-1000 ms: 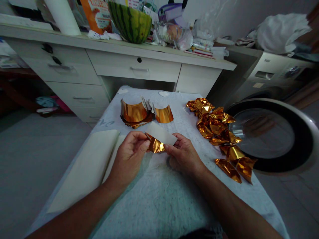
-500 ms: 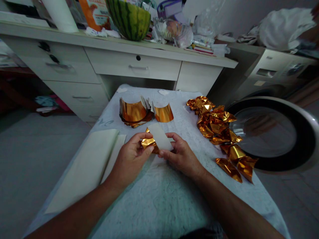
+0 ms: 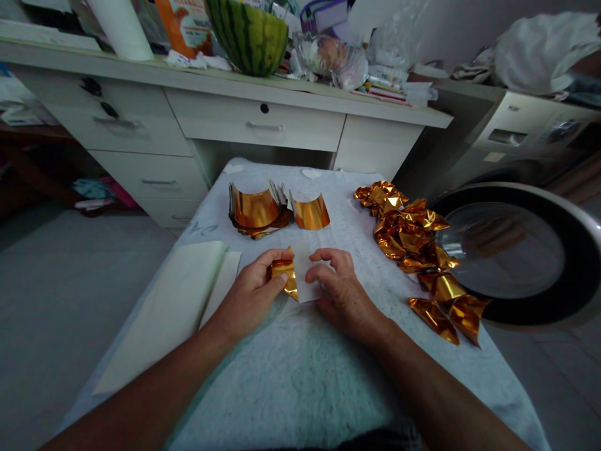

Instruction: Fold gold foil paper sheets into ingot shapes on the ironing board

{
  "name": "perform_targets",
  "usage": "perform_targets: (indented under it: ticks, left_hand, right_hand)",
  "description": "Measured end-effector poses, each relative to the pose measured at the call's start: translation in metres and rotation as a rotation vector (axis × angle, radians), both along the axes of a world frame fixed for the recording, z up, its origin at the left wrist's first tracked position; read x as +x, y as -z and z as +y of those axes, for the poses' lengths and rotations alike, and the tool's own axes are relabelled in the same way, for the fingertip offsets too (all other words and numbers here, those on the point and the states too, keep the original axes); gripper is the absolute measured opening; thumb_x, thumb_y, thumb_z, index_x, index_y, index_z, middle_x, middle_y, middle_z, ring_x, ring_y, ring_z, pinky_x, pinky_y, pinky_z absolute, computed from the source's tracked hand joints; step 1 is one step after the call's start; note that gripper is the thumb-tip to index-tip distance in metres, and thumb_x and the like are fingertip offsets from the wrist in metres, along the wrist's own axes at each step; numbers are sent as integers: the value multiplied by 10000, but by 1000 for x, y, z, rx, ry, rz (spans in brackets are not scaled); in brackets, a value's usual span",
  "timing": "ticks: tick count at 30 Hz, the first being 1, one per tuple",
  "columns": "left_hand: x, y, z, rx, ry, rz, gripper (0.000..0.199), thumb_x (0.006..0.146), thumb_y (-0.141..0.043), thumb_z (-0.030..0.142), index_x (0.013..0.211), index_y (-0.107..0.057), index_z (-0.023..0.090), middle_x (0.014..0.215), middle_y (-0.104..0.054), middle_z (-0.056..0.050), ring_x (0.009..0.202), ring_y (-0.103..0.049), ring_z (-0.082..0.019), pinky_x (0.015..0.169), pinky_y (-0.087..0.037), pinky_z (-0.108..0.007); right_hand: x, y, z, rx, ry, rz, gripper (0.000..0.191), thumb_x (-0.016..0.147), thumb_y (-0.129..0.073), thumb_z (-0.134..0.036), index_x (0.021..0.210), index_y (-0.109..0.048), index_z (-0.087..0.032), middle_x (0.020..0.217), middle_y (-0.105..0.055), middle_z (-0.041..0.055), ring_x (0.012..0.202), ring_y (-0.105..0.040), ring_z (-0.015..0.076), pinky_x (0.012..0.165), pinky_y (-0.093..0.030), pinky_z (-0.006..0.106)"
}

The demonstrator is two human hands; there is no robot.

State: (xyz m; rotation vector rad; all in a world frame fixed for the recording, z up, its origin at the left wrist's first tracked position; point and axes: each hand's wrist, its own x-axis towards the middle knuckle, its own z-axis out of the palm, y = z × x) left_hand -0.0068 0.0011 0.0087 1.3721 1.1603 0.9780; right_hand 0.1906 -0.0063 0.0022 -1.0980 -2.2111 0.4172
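Between my hands is a sheet of foil paper (image 3: 289, 285), gold where its left side is folded over and white across the rest. My left hand (image 3: 253, 289) pinches the gold fold between thumb and fingers. At the white part, my right hand (image 3: 346, 294) has its fingers curved and spread apart, the tips close over the paper; its thumb is mostly hidden. Beyond them stand a stack of curved gold foil sheets (image 3: 256, 210) and a separate curved sheet (image 3: 312, 214). Folded gold foil pieces (image 3: 406, 235) are heaped on the right.
A pale patterned cloth (image 3: 300, 388) covers the table. White folded paper (image 3: 169, 307) lies on its left side. Behind is a white desk (image 3: 263, 128) bearing a cut watermelon (image 3: 251, 41). A washing machine's open round door (image 3: 516, 250) adjoins the table's right edge.
The sheet has turned more upright and its gold fold shows wider and flatter. My right fingers have let go of the white edge and spread. My left hand keeps its pinch.
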Motion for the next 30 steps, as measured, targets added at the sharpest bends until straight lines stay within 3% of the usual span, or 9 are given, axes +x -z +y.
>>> perform_targets:
  ticks: [7,11,16,22,30]
  left_hand:
    - [-3,8,3,403,58,442,336,851,-485,110,1151,-602,205,1202,-561,-59,1171,-543,-204,1048,-429,-397]
    - [-2,11,3,462,123,593,366,853,-465,55,1162,-599,197,1180,-560,-63,1113,-561,-196,993,-466,-376]
    - [-4,12,4,513,105,838,330,858,-539,103,1151,-637,218,1167,-603,-70,1074,-521,-275,956,-446,-489]
    - [-6,9,4,475,224,718,298,885,-475,103,1125,-629,188,1078,-593,-71,1019,-552,-219,941,-468,-401]
    - [-10,0,0,448,294,731,264,853,-495,143,1076,-622,202,1121,-577,-72,1073,-536,-239,973,-449,-422]
  right_hand:
    - [2,0,1,0,-149,-79,337,729,-561,39,918,-620,-234,1065,-638,12,1031,-491,217,888,-364,387]
    - [-1,2,2,-73,-200,-80,290,791,-588,13,918,-666,-236,957,-684,-3,993,-528,200,898,-350,387]
    - [-1,1,3,-122,-230,-30,216,844,-613,-58,937,-671,-244,965,-703,-4,997,-557,190,914,-353,389]
    - [1,-1,5,-171,-279,32,101,864,-642,-123,866,-640,-225,895,-703,-24,921,-596,154,927,-358,379]
    - [-6,-5,3,-239,-150,-78,81,884,-653,-182,892,-696,-250,906,-670,-10,959,-540,178,913,-337,379]
